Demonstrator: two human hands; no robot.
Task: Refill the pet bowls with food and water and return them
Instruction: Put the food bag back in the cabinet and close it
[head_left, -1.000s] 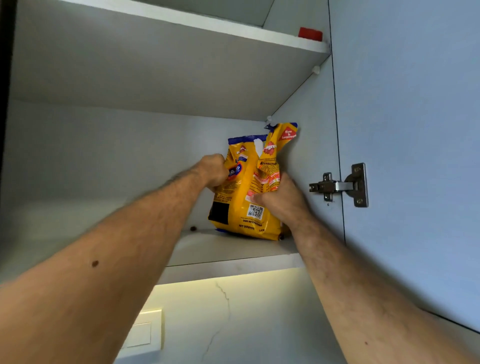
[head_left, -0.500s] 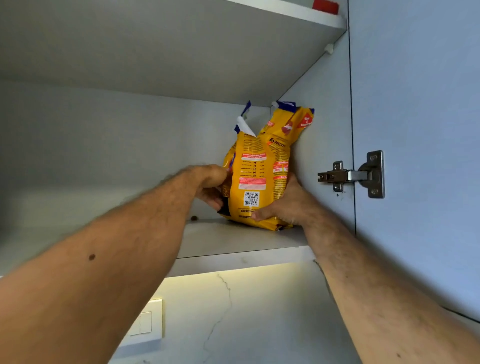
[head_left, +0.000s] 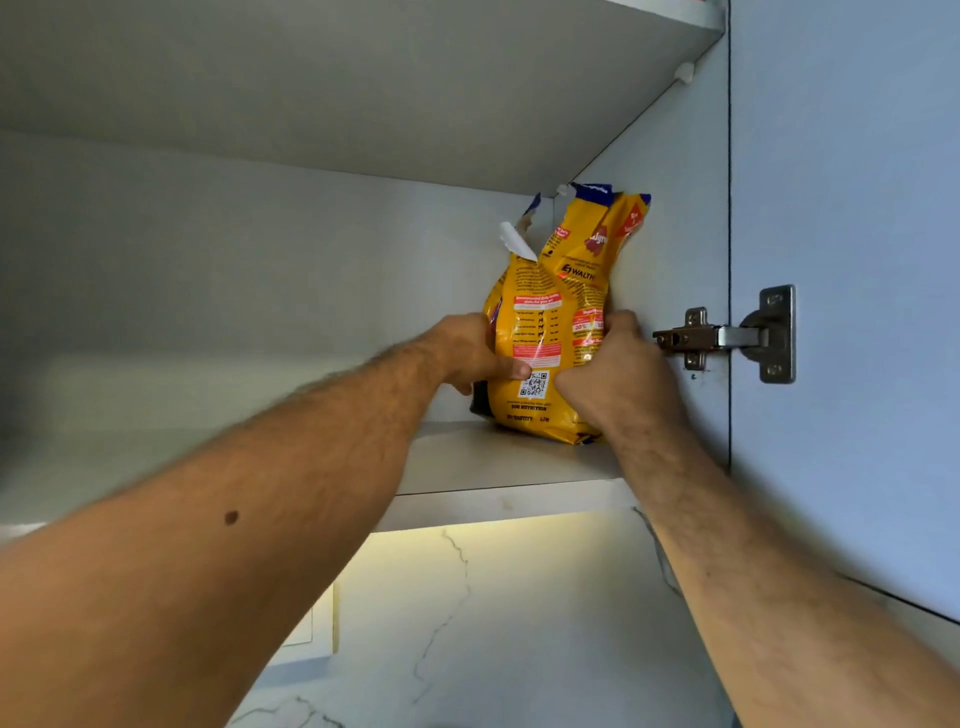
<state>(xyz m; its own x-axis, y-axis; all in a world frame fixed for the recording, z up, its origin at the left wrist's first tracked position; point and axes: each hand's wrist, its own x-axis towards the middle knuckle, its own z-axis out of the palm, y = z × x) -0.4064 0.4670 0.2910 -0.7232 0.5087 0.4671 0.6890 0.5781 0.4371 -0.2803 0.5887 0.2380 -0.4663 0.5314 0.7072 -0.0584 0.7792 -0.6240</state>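
Both forearms extend upward into the open cabinet. The left hand (head_left: 470, 356) grips the left side of the yellow pet food bag (head_left: 550, 312); the right hand (head_left: 615, 371) grips its right side. The bag stands upright on the lower shelf (head_left: 493, 457), against the right cabinet wall, near the door hinge (head_left: 727, 335).

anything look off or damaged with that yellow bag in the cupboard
The yellow bag has a raggedly torn top, with a white flap sticking out. It stands on the shelf, crumpled between the left hand and right hand.
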